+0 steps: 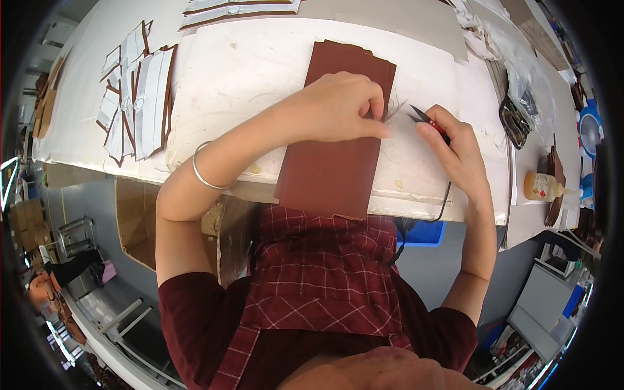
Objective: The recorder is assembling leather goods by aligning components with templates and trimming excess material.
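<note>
Our left hand (338, 107) is curling over the brown stack (331, 172) beside threads (392, 112), its grip unclear. Our right hand (459, 144) is gripping snips (424, 117).

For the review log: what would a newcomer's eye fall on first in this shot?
Likely the brown panels at the centre, stretching past the near edge of the white table, with the left hand over them. Just to their right, the right hand holds small pointed snips, near a wispy tuft of threads. White pieces with brown edging lie at upper left.
</note>
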`<state>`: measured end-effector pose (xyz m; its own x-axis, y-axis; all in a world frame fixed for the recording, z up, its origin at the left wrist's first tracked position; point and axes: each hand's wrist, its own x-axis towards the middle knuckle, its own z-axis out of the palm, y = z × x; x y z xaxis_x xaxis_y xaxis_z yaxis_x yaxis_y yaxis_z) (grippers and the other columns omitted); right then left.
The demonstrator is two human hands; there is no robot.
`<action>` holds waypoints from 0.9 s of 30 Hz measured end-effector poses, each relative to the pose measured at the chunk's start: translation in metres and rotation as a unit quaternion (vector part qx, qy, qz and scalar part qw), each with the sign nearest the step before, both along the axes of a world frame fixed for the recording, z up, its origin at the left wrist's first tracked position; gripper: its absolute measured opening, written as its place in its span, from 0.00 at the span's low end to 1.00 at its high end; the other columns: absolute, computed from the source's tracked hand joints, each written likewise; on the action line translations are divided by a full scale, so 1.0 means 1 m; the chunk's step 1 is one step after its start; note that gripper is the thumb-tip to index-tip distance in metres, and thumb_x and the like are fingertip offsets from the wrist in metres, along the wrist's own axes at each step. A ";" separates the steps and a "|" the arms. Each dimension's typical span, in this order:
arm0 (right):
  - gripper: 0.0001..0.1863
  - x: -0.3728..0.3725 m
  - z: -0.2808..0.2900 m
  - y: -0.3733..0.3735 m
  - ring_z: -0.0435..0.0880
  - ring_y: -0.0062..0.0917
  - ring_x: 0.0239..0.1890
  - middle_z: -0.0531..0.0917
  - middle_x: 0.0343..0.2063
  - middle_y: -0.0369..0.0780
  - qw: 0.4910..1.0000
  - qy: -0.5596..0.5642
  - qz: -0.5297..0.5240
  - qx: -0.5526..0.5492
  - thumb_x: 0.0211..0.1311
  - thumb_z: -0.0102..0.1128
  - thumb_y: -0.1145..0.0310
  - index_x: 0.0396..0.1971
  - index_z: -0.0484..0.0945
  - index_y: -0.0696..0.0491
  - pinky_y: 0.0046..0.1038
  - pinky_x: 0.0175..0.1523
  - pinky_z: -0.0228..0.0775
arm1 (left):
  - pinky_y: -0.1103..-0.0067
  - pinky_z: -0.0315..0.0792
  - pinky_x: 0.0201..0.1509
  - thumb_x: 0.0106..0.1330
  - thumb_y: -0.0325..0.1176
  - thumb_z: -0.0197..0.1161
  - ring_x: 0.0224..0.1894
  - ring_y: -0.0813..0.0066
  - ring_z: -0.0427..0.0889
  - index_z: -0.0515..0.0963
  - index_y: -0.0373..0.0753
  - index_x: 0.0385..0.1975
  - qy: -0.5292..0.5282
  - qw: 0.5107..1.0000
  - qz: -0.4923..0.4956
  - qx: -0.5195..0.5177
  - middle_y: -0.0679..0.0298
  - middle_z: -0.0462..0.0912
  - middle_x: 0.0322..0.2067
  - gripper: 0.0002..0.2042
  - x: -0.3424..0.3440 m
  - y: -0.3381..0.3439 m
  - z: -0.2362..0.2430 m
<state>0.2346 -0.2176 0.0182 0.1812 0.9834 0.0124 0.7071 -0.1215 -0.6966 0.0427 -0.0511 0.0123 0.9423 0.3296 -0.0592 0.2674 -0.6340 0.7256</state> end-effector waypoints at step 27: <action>0.19 -0.037 -0.002 0.009 0.78 0.42 0.17 0.75 0.11 0.44 0.981 -0.188 0.047 0.026 0.69 0.56 0.52 0.27 0.81 0.52 0.38 0.25 0.68 | 0.79 0.72 0.40 0.68 0.39 0.64 0.33 0.80 0.78 0.84 0.35 0.35 -0.040 0.971 0.044 -0.231 0.64 0.84 0.28 0.13 -0.003 0.003 -0.012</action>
